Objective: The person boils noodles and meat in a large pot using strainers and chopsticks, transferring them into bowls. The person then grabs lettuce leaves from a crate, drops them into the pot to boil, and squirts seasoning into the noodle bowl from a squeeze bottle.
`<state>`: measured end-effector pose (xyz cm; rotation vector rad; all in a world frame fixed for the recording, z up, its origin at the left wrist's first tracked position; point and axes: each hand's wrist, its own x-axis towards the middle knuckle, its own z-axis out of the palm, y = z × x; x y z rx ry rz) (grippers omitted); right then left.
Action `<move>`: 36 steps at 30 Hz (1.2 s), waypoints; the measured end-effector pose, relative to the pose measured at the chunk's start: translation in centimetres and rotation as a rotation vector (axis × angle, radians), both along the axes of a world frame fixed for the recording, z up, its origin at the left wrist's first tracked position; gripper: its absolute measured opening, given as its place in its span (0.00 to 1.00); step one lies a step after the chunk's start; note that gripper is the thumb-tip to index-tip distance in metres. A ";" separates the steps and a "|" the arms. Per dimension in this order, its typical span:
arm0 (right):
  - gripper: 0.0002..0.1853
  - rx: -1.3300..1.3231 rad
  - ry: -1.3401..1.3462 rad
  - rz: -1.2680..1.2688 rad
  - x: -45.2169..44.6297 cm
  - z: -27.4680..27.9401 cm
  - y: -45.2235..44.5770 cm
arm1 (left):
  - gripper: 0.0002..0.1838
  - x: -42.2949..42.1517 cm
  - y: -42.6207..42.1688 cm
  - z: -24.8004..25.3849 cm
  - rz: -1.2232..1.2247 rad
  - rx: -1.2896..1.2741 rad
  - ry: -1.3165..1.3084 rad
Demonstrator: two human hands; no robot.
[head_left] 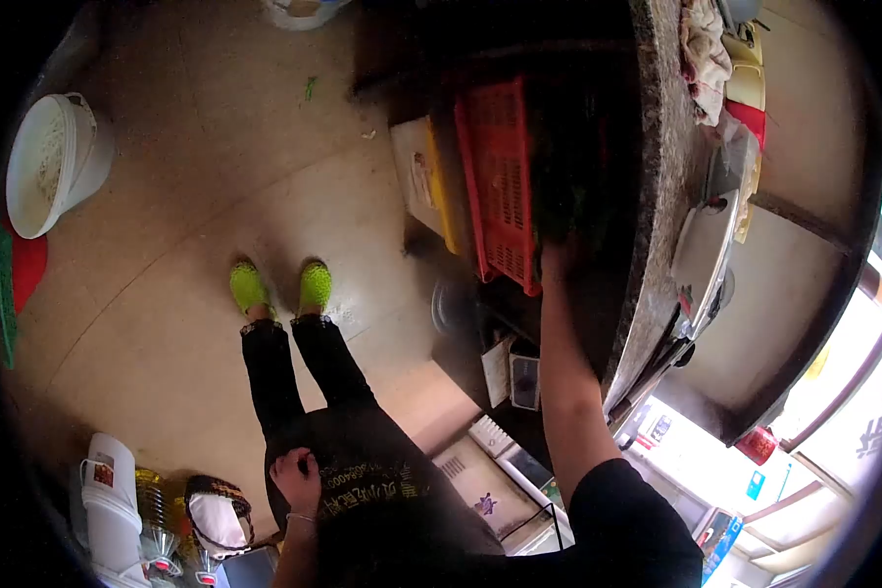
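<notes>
In the head view, the person stands beside a counter with a speckled stone edge (651,186), the right forearm (563,333) stretched down into the dark space under it. It passes close by the near end of a red perforated plastic crate (502,176), and the right hand is lost in shadow there, among what look like dim leafy greens (559,201). Whether its fingers are spread or closed on something, one cannot tell. The crate is under the counter, its slotted side turned toward the floor (181,255), with a white-and-yellow carton (425,184) just beside it. The left hand (296,480) lies low against the person's dark clothing (387,480), fingers loosely curled; a small dark patch shows by the thumb, and it is unclear whether that is something held or only cloth. The step in hand appears to be a one-armed reach in beside the crate. The next move, as a judgement, calls for feel more than sight in such poor light, and for keeping the wrist and forearm clear of both the crate's rim and the counter's hard edge, since the gap between them looks narrow.
</notes>
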<state>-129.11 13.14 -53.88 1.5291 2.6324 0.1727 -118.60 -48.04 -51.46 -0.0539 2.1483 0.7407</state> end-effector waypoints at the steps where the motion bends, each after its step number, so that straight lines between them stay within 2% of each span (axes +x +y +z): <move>1: 0.25 0.008 0.126 -0.013 1.8 -1.6 1.9 | 0.06 -0.3 0.0 0.2 -0.004 -0.012 -0.044; 4: 0.26 0.245 -0.422 0.338 12.7 -4.7 14.5 | 0.06 -0.1 0.0 0.3 0.019 0.008 -0.064; 5: 0.26 0.244 -0.423 0.336 11.3 -3.3 13.1 | 0.06 -0.3 0.2 0.3 0.017 0.008 -0.065; 7: 0.26 0.299 -0.492 -0.214 6.6 0.8 8.4 | 0.06 -0.6 0.6 0.3 -0.021 -0.034 -0.104; 8: 0.26 0.298 -0.493 -0.216 8.3 0.6 9.9 | 0.06 -0.5 0.6 0.0 -0.023 -0.034 -0.104; 10: 0.29 0.358 0.229 0.050 8.7 1.4 10.5 | 0.06 0.2 0.4 -0.8 -0.004 -0.060 -0.109; 11: 0.30 0.130 0.505 -0.062 8.7 1.7 10.8 | 0.06 0.5 0.1 -1.2 -0.006 -0.063 -0.115; 13: 0.32 -0.213 1.175 -0.330 -2.3 7.0 1.2 | 0.05 0.6 -0.5 -2.0 -0.027 -0.044 -0.113; 14: 0.32 -0.209 1.171 -0.335 -2.1 6.5 2.6 | 0.05 0.5 -0.6 -2.1 -0.032 -0.044 -0.117; 16: 0.35 -0.632 1.332 -0.176 -3.1 6.6 3.8 | 0.05 0.0 -0.6 -2.2 -0.033 -0.024 -0.108; 17: 0.35 -0.628 1.330 -0.181 -2.8 6.3 3.6 | 0.05 -0.2 -0.6 -2.2 -0.037 -0.025 -0.112; 19: 0.33 -0.557 1.274 -0.461 -8.8 7.9 -3.8 | 0.05 -0.4 -0.4 -2.1 -0.024 -0.018 -0.153; 20: 0.33 -0.553 1.272 -0.466 -7.7 7.4 -3.4 | 0.05 -0.4 -0.4 -2.2 -0.029 -0.019 -0.157; 22: 0.34 -0.630 1.039 -0.818 -3.1 4.5 -1.3 | 0.05 0.0 -0.6 -2.5 -0.036 -0.013 -0.136; 23: 0.35 -0.645 0.771 -0.608 2.7 0.5 2.3 | 0.05 0.3 -0.8 -2.7 -0.041 -0.013 -0.140; 25: 0.36 -0.501 0.283 -0.158 13.5 -7.2 9.0 | 0.05 1.2 -1.0 -3.6 0.002 -0.042 -0.033; 28: 0.36 -0.588 0.386 -0.535 2.3 -3.4 1.5 | 0.05 1.0 -1.4 -4.7 0.008 0.026 -0.011; 32: 0.36 -0.686 0.559 -0.444 3.5 -4.3 2.1 | 0.04 -1.6 0.4 -3.1 -0.055 -0.034 -0.046; 34: 0.32 -0.664 0.834 -0.606 4.2 -3.4 1.9 | 0.04 -1.3 0.2 -2.8 -0.035 0.006 -0.029; 36: 0.29 -0.733 0.731 -0.598 3.3 -2.1 2.1 | 0.04 -1.1 0.0 -2.9 -0.081 0.000 0.018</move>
